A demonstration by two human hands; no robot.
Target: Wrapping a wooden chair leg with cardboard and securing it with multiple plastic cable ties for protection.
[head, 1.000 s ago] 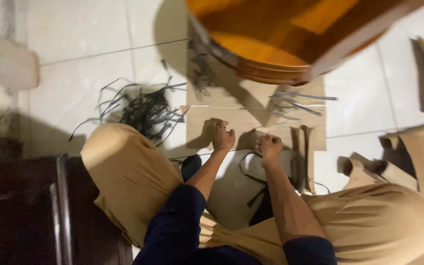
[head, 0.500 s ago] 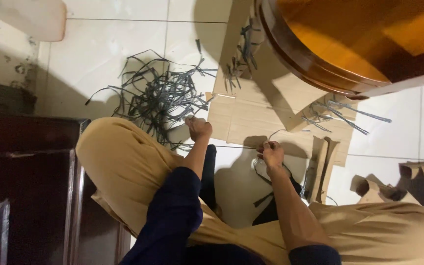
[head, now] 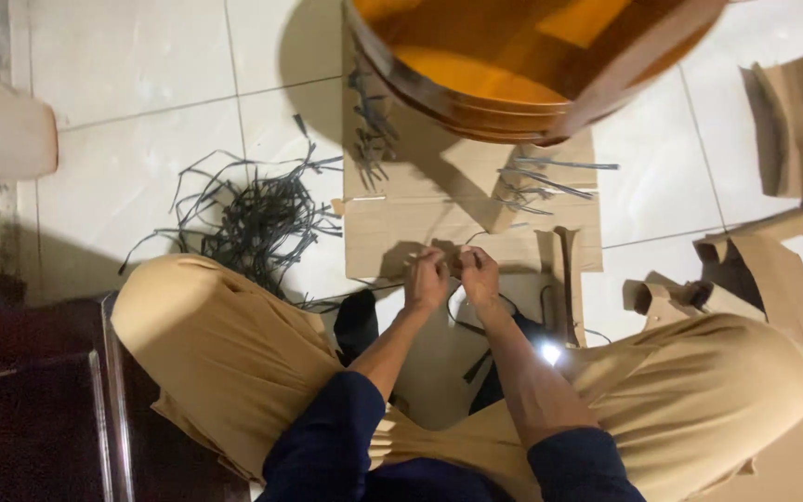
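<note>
The person sits cross-legged on the floor, both knees in tan trousers spread wide to either side, seen from above. Both forearms reach forward between the knees, bare from the elbow down, with dark blue sleeves pushed up around the elbows. The left hand (head: pixel 427 278) and the right hand (head: pixel 480 274) meet just beside each other ahead of the shins, nearly touching. Each hand is curled into a loose fist, knuckles up, fingers bent inward toward the other hand. Whether the fingertips pinch anything cannot be told. The wrists are straight, the forearms converging in a narrow V
</note>
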